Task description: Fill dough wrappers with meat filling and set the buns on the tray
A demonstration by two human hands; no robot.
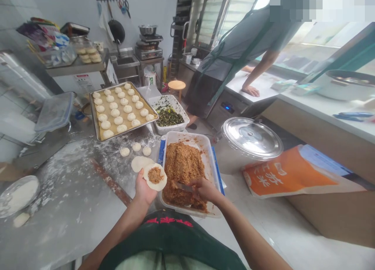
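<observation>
My left hand (145,190) holds up a round dough wrapper (163,181) with a mound of brown filling (155,175) at its centre. Just behind it, another flat dough wrapper (139,164) lies on the floured table. My right hand (203,190) is closed round the handle of a flat spatula (184,187), whose blade rests in the brown filling (186,160) of a plastic tub (211,153). Three small pleated buns (136,147) sit on the table beyond the wrappers. A baking tray (95,123) farther back carries rows of similar buns.
A rolling pin (113,182) lies left of my left hand. A bowl of flour (22,194) stands at far left. Behind the tub is a box of chopped green filling (170,116). A lidded steel pot (252,137) stands right. Another person's hand (250,90) rests on a far counter.
</observation>
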